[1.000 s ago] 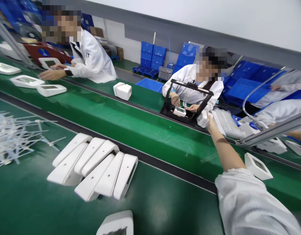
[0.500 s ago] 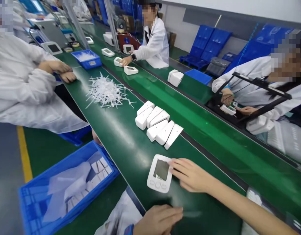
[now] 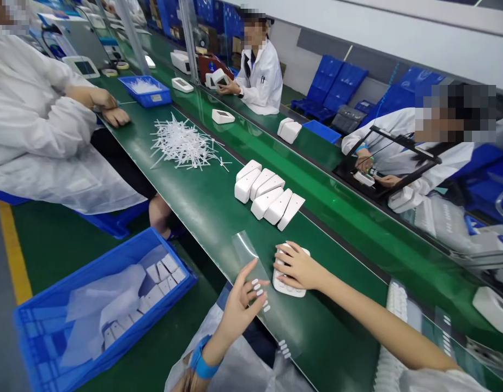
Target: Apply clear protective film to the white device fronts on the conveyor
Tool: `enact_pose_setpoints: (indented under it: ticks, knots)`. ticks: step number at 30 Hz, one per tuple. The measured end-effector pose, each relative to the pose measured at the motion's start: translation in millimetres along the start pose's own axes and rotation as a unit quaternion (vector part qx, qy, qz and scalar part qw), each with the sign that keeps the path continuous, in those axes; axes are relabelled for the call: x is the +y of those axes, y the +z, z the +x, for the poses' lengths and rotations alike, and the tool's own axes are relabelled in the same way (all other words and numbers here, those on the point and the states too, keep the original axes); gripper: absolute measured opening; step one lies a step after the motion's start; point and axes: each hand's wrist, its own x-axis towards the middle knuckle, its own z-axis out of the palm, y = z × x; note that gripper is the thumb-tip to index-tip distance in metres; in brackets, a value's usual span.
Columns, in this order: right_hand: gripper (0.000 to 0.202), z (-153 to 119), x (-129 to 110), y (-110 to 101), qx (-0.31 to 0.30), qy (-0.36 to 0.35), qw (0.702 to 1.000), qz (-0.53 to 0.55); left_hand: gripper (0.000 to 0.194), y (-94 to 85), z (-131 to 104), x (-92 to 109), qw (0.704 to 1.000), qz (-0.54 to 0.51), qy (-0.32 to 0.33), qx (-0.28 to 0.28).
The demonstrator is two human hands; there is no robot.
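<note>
My right hand (image 3: 298, 265) lies spread over the screen of a white device (image 3: 290, 288) on the green table, its fingers apart. To its left, my left hand (image 3: 243, 305), with a blue band at the wrist, is raised at a clear strip (image 3: 245, 247) bearing small white oval pieces. Its thumb and index finger are apart, and the other fingers are curled near the ovals; whether they grip the strip is unclear. Several white wedge-shaped housings (image 3: 270, 190) stand grouped beyond the device.
White plastic sticks (image 3: 183, 142) are piled farther up the table. A blue crate (image 3: 153, 234) with white parts stands at lower left. Across the green conveyor (image 3: 316, 190), two people in white coats handle devices. Another person's hands (image 3: 116, 116) rest at the table's left edge.
My right hand has moved from the device's edge onto its screen, and the device is turned slightly. My left hand has risen and opened out, and the clear strip now shows beside it.
</note>
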Motion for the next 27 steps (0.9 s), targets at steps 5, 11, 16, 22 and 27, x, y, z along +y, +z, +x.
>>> enact_pose_setpoints:
  ticks: [5,11,16,22,27]
  knots:
    - [0.020,-53.8,-26.4,-7.8,0.031,0.116,0.992,0.049,0.069,6.6,23.7,-6.8,0.994,-0.002,-0.041,-0.104]
    - [0.019,-50.0,-90.0,-10.3,0.309,0.335,0.879,0.142,0.053,33.0,22.3,-19.1,0.982,0.041,-0.050,-0.179]
    - [0.012,-28.2,-121.7,-3.4,0.357,0.369,0.841,0.170,0.038,46.5,10.3,-17.0,0.975,0.055,-0.023,-0.213]
    - [0.019,-26.3,-138.4,10.6,0.439,0.367,0.807,0.147,0.041,45.4,-0.5,-18.1,0.977,0.040,-0.031,-0.206]
    - [0.025,-24.5,-148.5,21.7,0.465,0.357,0.803,0.103,0.045,44.6,-5.3,-15.7,0.978,0.002,-0.069,-0.195]
